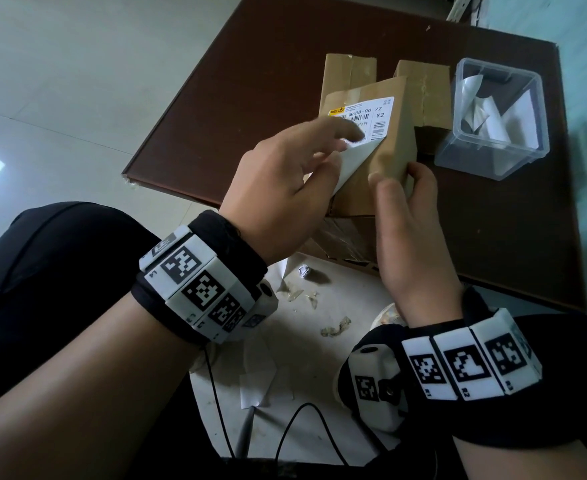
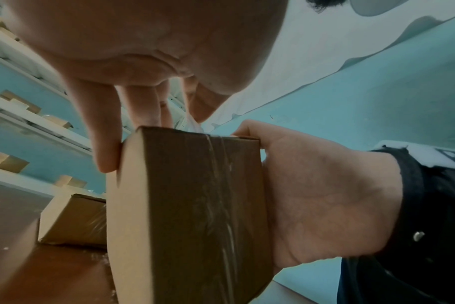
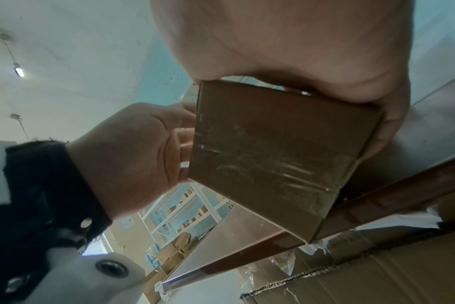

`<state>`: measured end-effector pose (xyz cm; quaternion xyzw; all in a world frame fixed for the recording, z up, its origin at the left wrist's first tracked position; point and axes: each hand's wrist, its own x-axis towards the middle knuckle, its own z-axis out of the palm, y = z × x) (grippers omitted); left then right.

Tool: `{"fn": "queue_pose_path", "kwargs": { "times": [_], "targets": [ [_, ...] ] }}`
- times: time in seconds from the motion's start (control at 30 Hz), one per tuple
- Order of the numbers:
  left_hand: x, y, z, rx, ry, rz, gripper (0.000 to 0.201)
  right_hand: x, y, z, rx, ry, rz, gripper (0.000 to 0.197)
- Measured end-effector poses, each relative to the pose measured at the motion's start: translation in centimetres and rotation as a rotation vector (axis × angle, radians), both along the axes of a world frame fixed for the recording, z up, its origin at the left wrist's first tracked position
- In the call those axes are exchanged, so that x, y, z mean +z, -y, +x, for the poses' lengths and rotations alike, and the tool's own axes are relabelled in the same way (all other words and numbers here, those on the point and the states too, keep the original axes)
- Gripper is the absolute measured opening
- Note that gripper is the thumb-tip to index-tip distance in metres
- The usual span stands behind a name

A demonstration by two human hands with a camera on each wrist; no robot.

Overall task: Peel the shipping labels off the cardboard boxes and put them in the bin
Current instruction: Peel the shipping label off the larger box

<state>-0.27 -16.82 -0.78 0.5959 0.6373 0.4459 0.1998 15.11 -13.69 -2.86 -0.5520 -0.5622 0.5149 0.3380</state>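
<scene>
Head view: left hand [image 1: 285,178] is pinching the label [image 1: 358,157], peeling leftward; right hand [image 1: 413,216] is gripping the box [image 1: 389,150]; bin [image 1: 493,154] far right.

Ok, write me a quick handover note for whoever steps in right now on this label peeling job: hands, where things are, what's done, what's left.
Left hand: pinching the lifted lower corner of the shipping label, peeling it.
Right hand: gripping the cardboard box, held above the near edge of the brown table.
Two more boxes stand behind it on the table; whether they carry labels cannot be told.
Clear plastic bin sits at the right of the table, with white peeled labels already inside.
Done: this label is partly lifted.
Left: finish peeling, drop it in the bin, check the other boxes.
</scene>
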Motion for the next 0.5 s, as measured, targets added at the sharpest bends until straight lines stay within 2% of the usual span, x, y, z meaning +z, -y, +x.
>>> {"fn": "queue_pose_path", "kwargs": {
  "times": [0.13,0.3,0.4,0.5],
  "targets": [
    [-0.2,0.0,-0.3,-0.031,-0.105,0.013,0.029,-0.2,0.0,-0.1,-0.052,-0.034,-0.015,0.095],
    [-0.3,0.1,-0.1,-0.117,-0.070,0.054,0.025,-0.7,-1.1,0.0,-0.205,-0.130,-0.124,0.112],
    [-0.5,0.1,0.3,-0.150,-0.037,0.061,0.023,-0.9,-1.4,0.1,-0.250,-0.122,-0.123,0.113],
    [-0.7,0.2,0.5,-0.162,0.017,0.034,0.022,-0.6,-1.2,0.3,-0.263,-0.040,-0.056,0.107]
  ]
}}
